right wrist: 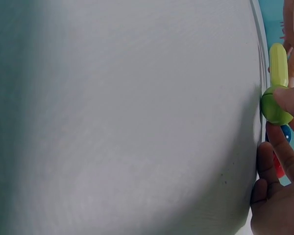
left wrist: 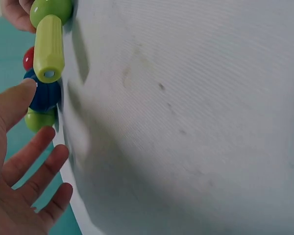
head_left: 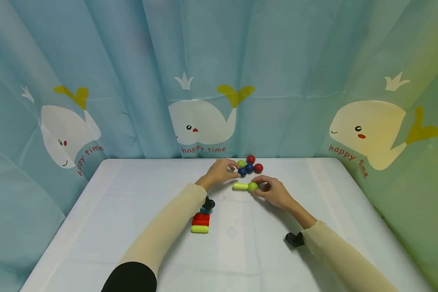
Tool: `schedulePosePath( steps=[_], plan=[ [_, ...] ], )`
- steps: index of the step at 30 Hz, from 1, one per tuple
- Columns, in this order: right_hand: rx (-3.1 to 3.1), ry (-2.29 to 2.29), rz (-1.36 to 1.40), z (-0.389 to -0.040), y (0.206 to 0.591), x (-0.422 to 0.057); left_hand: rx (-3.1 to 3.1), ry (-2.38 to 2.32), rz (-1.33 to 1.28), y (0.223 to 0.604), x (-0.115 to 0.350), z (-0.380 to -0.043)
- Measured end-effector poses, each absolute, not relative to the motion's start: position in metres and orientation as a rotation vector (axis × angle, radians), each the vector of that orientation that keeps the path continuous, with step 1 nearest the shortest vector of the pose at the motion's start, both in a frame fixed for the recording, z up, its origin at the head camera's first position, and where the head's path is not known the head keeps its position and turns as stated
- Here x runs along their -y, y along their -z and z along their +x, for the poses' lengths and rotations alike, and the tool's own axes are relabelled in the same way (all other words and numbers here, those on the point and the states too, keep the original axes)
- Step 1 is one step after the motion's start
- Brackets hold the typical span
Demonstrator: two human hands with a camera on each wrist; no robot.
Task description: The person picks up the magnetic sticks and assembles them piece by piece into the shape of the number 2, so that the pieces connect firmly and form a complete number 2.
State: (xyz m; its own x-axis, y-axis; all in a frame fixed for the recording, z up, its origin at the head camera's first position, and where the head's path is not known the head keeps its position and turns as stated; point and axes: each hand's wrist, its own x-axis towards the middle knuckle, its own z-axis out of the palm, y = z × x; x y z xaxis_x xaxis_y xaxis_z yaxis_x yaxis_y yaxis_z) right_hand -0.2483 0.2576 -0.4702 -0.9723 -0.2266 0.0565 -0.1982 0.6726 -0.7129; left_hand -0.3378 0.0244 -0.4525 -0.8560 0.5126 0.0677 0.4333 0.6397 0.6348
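Observation:
My right hand [head_left: 275, 192] pinches a shiny green ball [right wrist: 275, 108] between thumb and fingers. A yellow-green rod [head_left: 240, 186] extends from that ball to the left, with a round silvery spot [left wrist: 49, 74] on its free end. Just behind the rod, my left hand [head_left: 220, 172] reaches toward a dark blue ball [head_left: 242, 172]. In the left wrist view its thumb overlaps a blue ball [left wrist: 45, 95], while the other fingers spread apart; whether it touches is unclear. Beside this ball lie another blue ball [head_left: 249, 168], a green ball [head_left: 241, 163] and two red balls [head_left: 258, 168].
Red rods [head_left: 201, 220], a yellow-green rod [head_left: 199, 229] and a partly hidden blue piece [head_left: 205, 211] lie in a column by the left forearm. Black wrist devices [head_left: 295, 239] hang at both sleeves. A blue whale-print curtain [head_left: 277, 61] stands behind the white table [head_left: 241, 259].

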Motion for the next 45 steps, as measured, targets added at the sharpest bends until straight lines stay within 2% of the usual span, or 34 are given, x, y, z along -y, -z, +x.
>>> schedulePosePath(
  steps=[14, 29, 45],
  plan=[
    [-2.842, 1.220, -0.389, -0.246, 0.470, -0.261, -2.852, -0.716, 0.846, 0.449, -0.042, -0.345],
    [-2.834, 1.233, -0.365, -0.247, 0.471, -0.260, -2.804, -0.816, 0.813, 0.449, -0.038, -0.348],
    [-2.843, 1.201, -0.323, -0.247, 0.471, -0.258, -2.723, -0.975, 0.830, 0.457, 0.019, -0.343]
  ],
)
